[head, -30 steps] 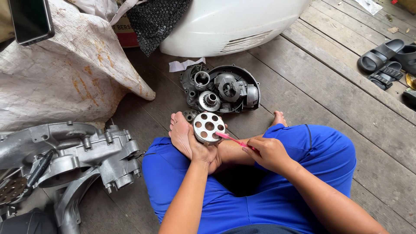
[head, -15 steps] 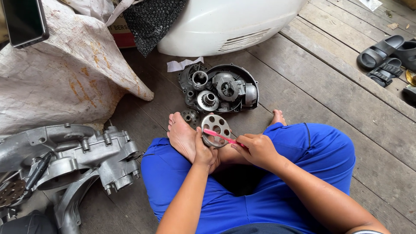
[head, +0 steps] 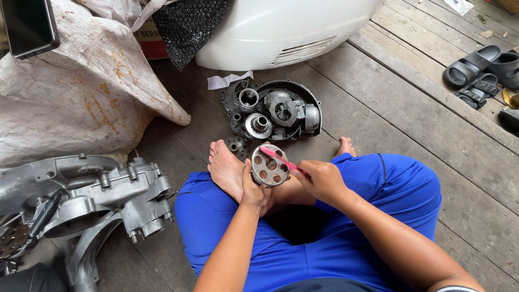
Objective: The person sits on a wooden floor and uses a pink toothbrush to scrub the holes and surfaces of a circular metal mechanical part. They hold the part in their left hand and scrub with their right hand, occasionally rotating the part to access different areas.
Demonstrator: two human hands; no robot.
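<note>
Round grey metal disc [head: 268,165] w/ a centre hole ringed by smaller round holes, held tilted on edge above crossed legs, face toward the camera. Pink toothbrush [head: 281,158] lies diagonally across its upper right, head end at the rim

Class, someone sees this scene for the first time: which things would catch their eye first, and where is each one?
At the centre, the left hand holds up a round metal disc with holes, while the right hand lays a pink brush across it. Just beyond on the wooden floor lies an open dark engine cover full of parts, and a large silver engine casing fills the lower left.
</note>
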